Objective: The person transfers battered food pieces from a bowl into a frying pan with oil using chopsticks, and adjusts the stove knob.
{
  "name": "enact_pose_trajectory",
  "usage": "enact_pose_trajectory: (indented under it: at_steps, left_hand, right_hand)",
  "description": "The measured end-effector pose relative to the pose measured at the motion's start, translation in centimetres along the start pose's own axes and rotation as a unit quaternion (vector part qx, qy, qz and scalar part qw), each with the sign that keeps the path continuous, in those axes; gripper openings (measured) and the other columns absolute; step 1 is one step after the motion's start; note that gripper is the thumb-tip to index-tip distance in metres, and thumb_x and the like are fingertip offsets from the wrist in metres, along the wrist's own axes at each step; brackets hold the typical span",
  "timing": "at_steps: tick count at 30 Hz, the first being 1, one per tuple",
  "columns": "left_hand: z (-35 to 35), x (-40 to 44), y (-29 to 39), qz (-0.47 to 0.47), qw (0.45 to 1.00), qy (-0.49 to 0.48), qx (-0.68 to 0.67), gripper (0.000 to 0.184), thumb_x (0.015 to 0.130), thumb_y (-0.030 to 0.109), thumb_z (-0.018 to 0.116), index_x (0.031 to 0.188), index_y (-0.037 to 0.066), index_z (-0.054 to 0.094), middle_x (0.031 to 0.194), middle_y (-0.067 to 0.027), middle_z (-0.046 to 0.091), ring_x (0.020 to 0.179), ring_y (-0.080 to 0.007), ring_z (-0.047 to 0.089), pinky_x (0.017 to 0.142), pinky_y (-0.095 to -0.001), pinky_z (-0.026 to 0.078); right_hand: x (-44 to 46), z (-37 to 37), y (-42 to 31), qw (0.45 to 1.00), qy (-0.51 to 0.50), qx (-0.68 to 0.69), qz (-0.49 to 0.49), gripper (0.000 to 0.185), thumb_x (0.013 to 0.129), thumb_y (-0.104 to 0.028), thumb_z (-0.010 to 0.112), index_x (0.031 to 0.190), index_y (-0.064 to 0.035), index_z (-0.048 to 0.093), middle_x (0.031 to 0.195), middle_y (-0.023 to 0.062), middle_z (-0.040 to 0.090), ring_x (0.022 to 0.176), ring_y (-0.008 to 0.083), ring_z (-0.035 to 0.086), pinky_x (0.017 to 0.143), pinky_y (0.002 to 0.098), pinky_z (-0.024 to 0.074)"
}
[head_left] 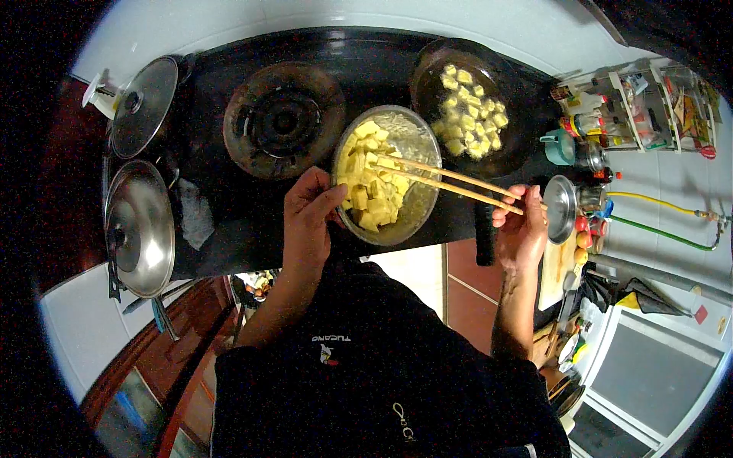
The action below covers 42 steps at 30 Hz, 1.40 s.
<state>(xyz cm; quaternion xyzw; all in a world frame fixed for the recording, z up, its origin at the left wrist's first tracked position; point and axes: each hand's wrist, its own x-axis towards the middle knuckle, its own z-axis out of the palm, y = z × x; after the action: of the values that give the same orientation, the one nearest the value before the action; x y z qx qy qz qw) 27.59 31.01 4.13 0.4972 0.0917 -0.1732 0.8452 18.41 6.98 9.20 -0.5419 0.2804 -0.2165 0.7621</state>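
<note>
My left hand [314, 208] grips the rim of a metal bowl [418, 206], thumb over the edge. Pale yellow coated cubes [369, 183] fill the bowl's left side. Between the fingers of my right hand [522, 229] is a pair of chopsticks [458, 183], their tips among the cubes in the bowl. Whether the tips pinch a cube I cannot tell. Behind the bowl, to the right, a dark wok [427, 76] holds more yellow cubes [475, 114], apparently in bubbling oil. The wok's dark handle [485, 233] points towards me, left of my right wrist.
A bare burner [284, 120] lies left of the wok. Two pot lids, one glass [145, 107] and one steel [141, 229], stand at the far left. On the right are a metal plate [561, 206], a cutting board [556, 275], a teal cup [560, 146] and a rack [630, 107] with packets.
</note>
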Motion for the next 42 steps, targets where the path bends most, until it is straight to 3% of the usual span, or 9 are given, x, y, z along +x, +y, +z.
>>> enact_pose_trajectory:
  at_steps: [7, 21, 27, 33, 42]
  left_hand:
    - [0.0, 0.2, 0.1, 0.012, 1.0, -0.01, 0.013, 0.015, 0.074, 0.006, 0.057, 0.065, 0.009, 0.045, 0.058, 0.004, 0.045, 0.05, -0.003, 0.042, 0.045, -0.0176, 0.034]
    - [-1.0, 1.3, -0.3, -0.005, 0.999, -0.004, -0.032, 0.017, 0.072, 0.005, 0.059, 0.065, 0.009, 0.043, 0.059, 0.0034, 0.044, 0.051, -0.0047, 0.043, 0.046, -0.0185, 0.034]
    - [-0.7, 1.3, -0.3, -0.009, 0.999, 0.003, -0.044, 0.017, 0.072, 0.004, 0.058, 0.066, 0.009, 0.044, 0.06, 0.0043, 0.045, 0.053, -0.0042, 0.043, 0.047, -0.0176, 0.034]
    - [-0.8, 1.1, 0.1, -0.008, 0.999, -0.008, -0.036, 0.015, 0.072, 0.001, 0.058, 0.067, 0.008, 0.045, 0.062, 0.0048, 0.045, 0.057, -0.0039, 0.044, 0.051, -0.0179, 0.034]
    - [-0.9, 1.4, -0.2, -0.015, 0.999, 0.018, -0.045, 0.014, 0.072, 0.002, 0.057, 0.067, 0.008, 0.045, 0.061, 0.004, 0.045, 0.056, -0.0044, 0.044, 0.051, -0.0179, 0.034]
  right_hand:
    - [0.8, 1.3, 0.1, 0.999, -0.012, -0.052, 0.0, 0.033, 0.089, -0.029, 0.043, 0.085, 0.0021, 0.053, 0.067, 0.01, 0.054, 0.047, 0.0186, 0.056, 0.042, 0.0265, 0.0471]
    - [1.2, -0.4, -0.8, 0.999, 0.034, 0.003, 0.021, 0.032, 0.089, -0.03, 0.042, 0.084, -0.0008, 0.053, 0.065, 0.007, 0.054, 0.049, 0.015, 0.054, 0.043, 0.0237, 0.0452]
    - [1.3, 0.2, -1.1, 0.997, 0.005, -0.078, -0.001, 0.031, 0.089, -0.026, 0.042, 0.086, 0.0027, 0.053, 0.067, 0.0089, 0.055, 0.047, 0.0165, 0.055, 0.042, 0.0252, 0.0461]
    - [2.1, -0.1, 0.1, 0.997, -0.024, -0.067, -0.011, 0.032, 0.089, -0.027, 0.043, 0.084, 0.0021, 0.053, 0.067, 0.0091, 0.055, 0.047, 0.0175, 0.055, 0.042, 0.0257, 0.0455]
    - [4.3, -2.4, -0.1, 0.998, 0.05, 0.019, 0.015, 0.031, 0.089, -0.03, 0.044, 0.083, -0.0013, 0.054, 0.065, 0.0059, 0.053, 0.049, 0.0144, 0.052, 0.042, 0.024, 0.043]
